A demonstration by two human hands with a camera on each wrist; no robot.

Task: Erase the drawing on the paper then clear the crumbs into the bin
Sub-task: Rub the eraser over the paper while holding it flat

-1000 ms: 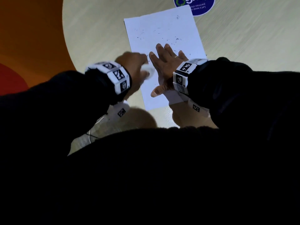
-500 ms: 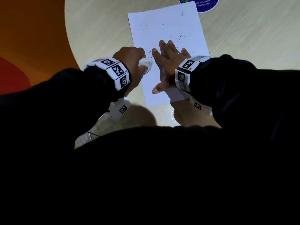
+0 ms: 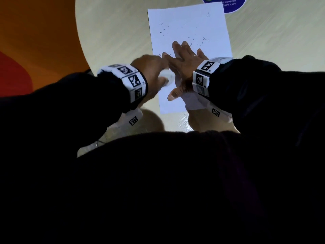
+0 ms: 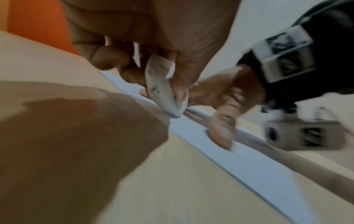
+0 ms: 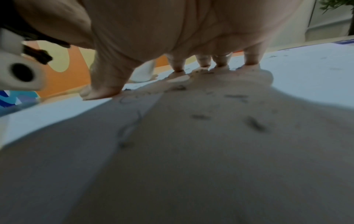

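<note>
A white sheet of paper (image 3: 188,20) lies on the pale round table (image 3: 112,32), strewn with dark eraser crumbs (image 3: 202,41). My left hand (image 3: 151,69) grips a white eraser (image 3: 166,77) (image 4: 162,89), whose tip touches the paper's left part (image 4: 220,153). My right hand (image 3: 184,60) lies flat on the sheet with fingers spread, holding it down; in the right wrist view its fingertips (image 5: 203,63) press the paper (image 5: 306,72) among crumbs (image 5: 254,122). Faint pencil lines (image 5: 126,98) show by the thumb. No bin is in view.
A blue round sticker (image 3: 228,4) sits on the table beyond the paper's far right corner. The floor (image 3: 35,41) left of the table is orange and red. My dark sleeves and body fill the lower half of the head view.
My left hand has moved right with the eraser, now closer against my right hand on the paper. The right hand stays flat on the sheet.
</note>
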